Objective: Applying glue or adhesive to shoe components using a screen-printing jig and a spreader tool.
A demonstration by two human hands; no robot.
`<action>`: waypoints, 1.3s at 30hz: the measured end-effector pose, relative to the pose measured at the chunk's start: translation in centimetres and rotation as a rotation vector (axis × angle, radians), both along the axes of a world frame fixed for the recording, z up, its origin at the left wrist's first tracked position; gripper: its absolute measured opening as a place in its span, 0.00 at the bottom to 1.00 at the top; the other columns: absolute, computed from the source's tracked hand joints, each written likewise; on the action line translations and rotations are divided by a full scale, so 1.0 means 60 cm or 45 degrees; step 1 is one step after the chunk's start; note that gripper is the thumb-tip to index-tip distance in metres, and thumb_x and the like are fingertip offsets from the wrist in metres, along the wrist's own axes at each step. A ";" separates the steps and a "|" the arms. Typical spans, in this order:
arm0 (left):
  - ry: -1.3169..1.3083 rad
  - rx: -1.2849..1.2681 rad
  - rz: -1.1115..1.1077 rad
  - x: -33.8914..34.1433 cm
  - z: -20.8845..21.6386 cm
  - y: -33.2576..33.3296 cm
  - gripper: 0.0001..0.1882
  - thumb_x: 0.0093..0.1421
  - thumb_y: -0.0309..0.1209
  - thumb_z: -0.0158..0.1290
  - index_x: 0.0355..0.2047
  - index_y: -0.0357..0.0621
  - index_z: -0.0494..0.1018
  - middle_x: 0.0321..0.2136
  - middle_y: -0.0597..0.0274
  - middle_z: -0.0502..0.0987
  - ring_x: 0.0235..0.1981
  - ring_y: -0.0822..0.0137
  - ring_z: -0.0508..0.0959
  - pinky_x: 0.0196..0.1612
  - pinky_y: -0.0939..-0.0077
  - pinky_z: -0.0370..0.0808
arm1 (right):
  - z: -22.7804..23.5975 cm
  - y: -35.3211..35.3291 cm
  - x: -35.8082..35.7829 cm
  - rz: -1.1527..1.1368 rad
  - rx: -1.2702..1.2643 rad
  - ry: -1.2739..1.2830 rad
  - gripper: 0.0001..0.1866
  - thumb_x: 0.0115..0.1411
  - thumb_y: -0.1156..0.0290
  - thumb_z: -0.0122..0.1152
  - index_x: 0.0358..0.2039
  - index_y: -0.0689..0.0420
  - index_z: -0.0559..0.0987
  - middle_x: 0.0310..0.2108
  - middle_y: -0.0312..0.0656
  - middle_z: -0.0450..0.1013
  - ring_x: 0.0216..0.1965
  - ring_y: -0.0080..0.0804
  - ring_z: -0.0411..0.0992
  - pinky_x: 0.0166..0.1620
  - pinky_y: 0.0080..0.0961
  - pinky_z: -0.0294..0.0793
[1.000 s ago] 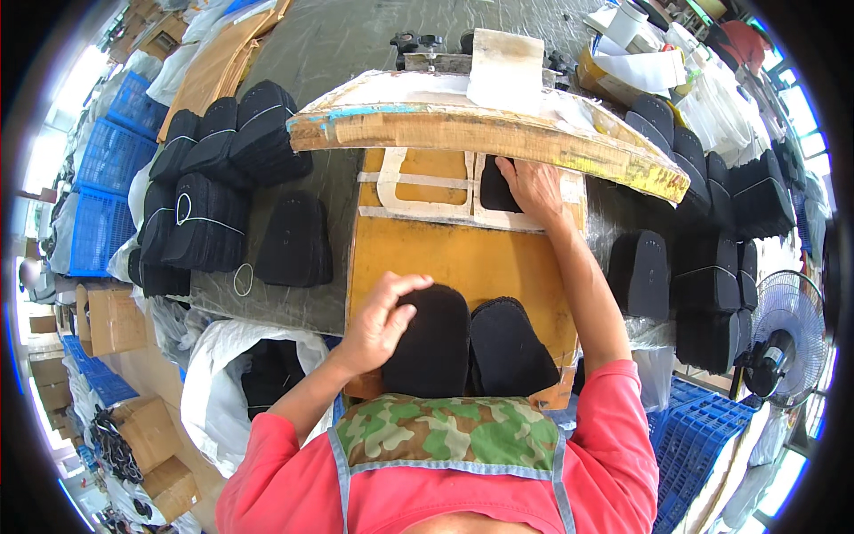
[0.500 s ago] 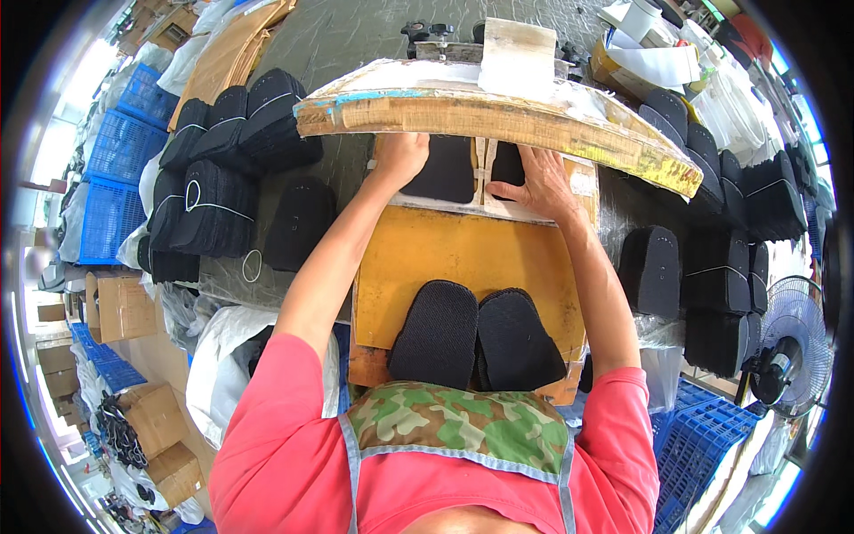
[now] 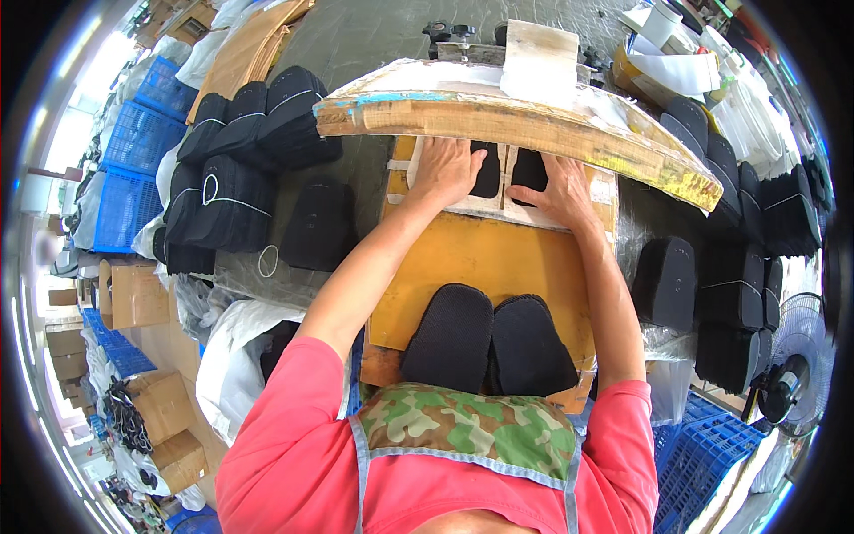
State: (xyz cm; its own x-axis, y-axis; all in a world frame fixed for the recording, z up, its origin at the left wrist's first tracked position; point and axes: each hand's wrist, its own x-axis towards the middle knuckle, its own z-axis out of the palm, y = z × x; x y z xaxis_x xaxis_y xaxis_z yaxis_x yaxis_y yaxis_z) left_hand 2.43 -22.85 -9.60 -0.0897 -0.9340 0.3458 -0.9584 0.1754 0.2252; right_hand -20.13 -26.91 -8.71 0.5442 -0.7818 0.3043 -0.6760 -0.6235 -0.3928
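My left hand [image 3: 449,169] lies with its fingers stretched out and its thumb apart, over a black rounded fabric pad [image 3: 486,178] set in a pale template. Beside it my right hand [image 3: 562,191] rests open at a second black pad [image 3: 527,169], thumb reaching across the pad's near edge. A raised wooden frame [image 3: 516,123] overhangs both hands and hides some fingertips and the pads' far ends. Closer to my body, two loose black pads [image 3: 449,334] lie side by side on a yellow board [image 3: 480,254].
Tied stacks of black pads [image 3: 236,200] stand on the table at the left, more stacks [image 3: 734,285] at the right. A fan [image 3: 787,383] is at far right. Blue crates [image 3: 142,142], cardboard boxes [image 3: 165,414] and a white sack [image 3: 236,356] are on the left side.
My left hand has moved right, from the left pad's outer edge onto the pad itself. My right hand stays at the right pad. The whole view has shifted slightly.
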 end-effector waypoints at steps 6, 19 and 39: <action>0.017 0.230 0.020 -0.009 0.021 -0.004 0.29 0.66 0.41 0.46 0.58 0.28 0.62 0.54 0.37 0.69 0.60 0.48 0.64 0.65 0.48 0.50 | 0.000 -0.004 -0.002 0.005 -0.085 -0.021 0.50 0.43 0.39 0.70 0.60 0.60 0.68 0.57 0.56 0.68 0.61 0.54 0.61 0.64 0.46 0.56; -0.013 0.002 -0.066 -0.032 -0.015 -0.015 0.29 0.68 0.47 0.38 0.60 0.38 0.65 0.55 0.43 0.70 0.59 0.51 0.67 0.63 0.49 0.52 | -0.002 -0.001 -0.001 0.032 -0.098 -0.122 0.39 0.54 0.46 0.65 0.58 0.60 0.69 0.54 0.56 0.70 0.57 0.55 0.65 0.60 0.45 0.59; 0.566 -0.070 0.183 0.029 0.063 0.040 0.16 0.66 0.37 0.46 0.46 0.40 0.74 0.45 0.47 0.76 0.50 0.50 0.73 0.54 0.56 0.65 | -0.017 0.012 -0.011 -0.264 -0.197 -0.060 0.25 0.58 0.59 0.61 0.53 0.58 0.74 0.50 0.48 0.73 0.56 0.48 0.66 0.62 0.43 0.56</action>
